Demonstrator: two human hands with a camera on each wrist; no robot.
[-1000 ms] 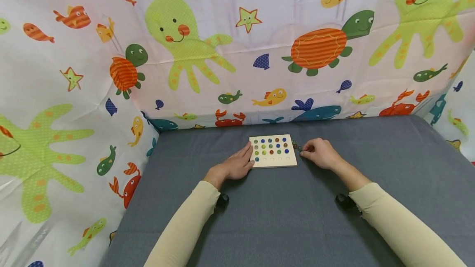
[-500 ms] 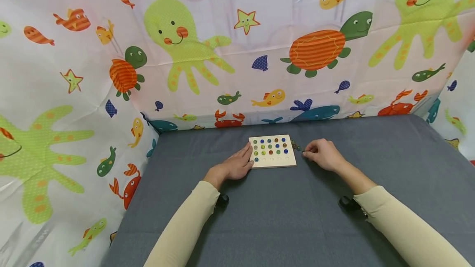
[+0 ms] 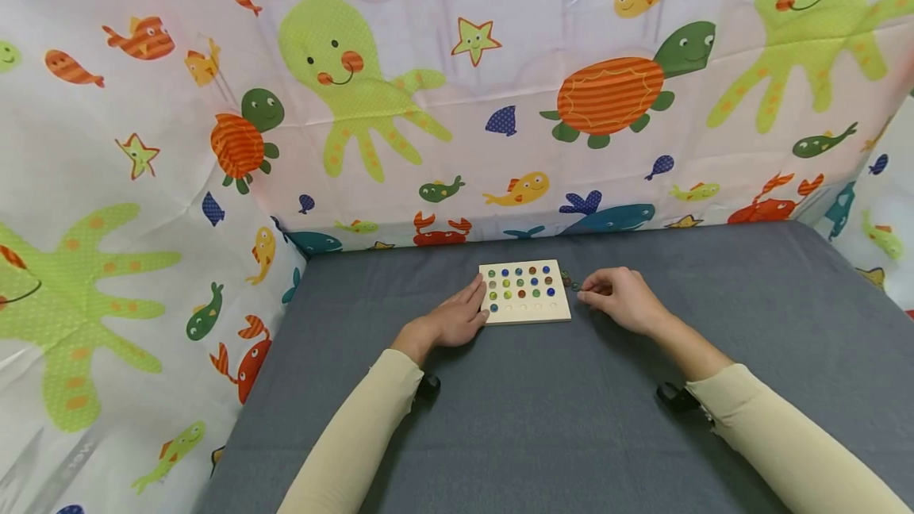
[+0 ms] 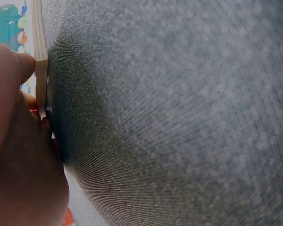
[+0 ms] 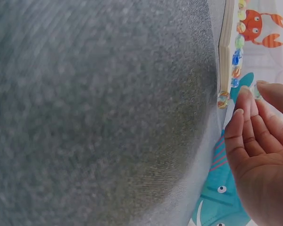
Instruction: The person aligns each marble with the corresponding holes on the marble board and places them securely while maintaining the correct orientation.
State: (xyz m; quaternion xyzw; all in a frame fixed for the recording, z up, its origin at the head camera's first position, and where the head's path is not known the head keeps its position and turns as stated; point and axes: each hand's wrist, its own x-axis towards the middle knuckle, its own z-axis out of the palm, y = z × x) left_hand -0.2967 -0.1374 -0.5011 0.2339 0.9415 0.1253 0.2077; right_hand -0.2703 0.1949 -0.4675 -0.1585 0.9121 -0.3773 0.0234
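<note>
Fingers of my left hand (image 3: pixel 457 314) are lying straight against the left edge of the wooden board (image 3: pixel 526 309), steadying it on the grey counter (image 3: pixel 571 403). Marbles (image 3: pixel 520 281) are filling its upper rows. My right hand (image 3: pixel 620 296) is pinching at the loose marbles (image 3: pixel 570 281) beside the board's right edge; next I judge one needs seating in an open hole.

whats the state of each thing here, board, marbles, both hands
square wooden peg board: flat on the grey cloth, upper rows filled, bottom row mostly empty
coloured glass marbles on the board: seated in holes
loose marbles: on the cloth right of the board
left hand: fingers straight, resting against the board's left edge
right hand: fingers curled at the loose marbles, seems to pinch one marble
</note>
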